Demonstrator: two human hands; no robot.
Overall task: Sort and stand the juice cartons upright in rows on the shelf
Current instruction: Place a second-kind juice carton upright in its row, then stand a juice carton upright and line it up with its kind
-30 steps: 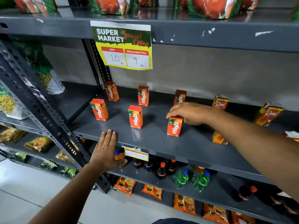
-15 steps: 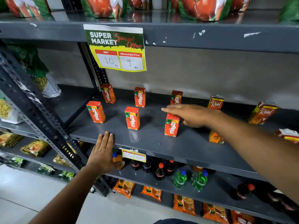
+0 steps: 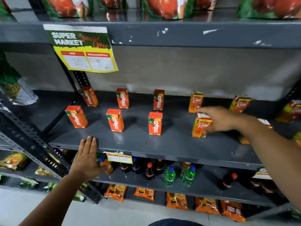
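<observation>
Six red Maaza cartons stand upright on the grey shelf (image 3: 171,144) in two rows of three; the front right one (image 3: 155,123) stands free. Two orange Real cartons (image 3: 196,102) (image 3: 240,104) stand in the back row to the right. My right hand (image 3: 219,119) grips a third Real carton (image 3: 200,127) in the front row, fingers over its top and thumb at its side; it stands nearly upright. My left hand (image 3: 86,158) lies flat on the shelf's front edge and holds nothing.
More orange cartons (image 3: 291,111) sit tilted at the far right, and one (image 3: 243,139) lies under my right forearm. A price sign (image 3: 83,49) hangs from the shelf above. Bottles (image 3: 149,171) stand on the shelf below. A slanted metal upright (image 3: 32,141) runs at the left.
My right hand let go of the front right Maaza carton and moved right onto a Real carton, which now stands in the front row. My left hand stayed on the shelf edge.
</observation>
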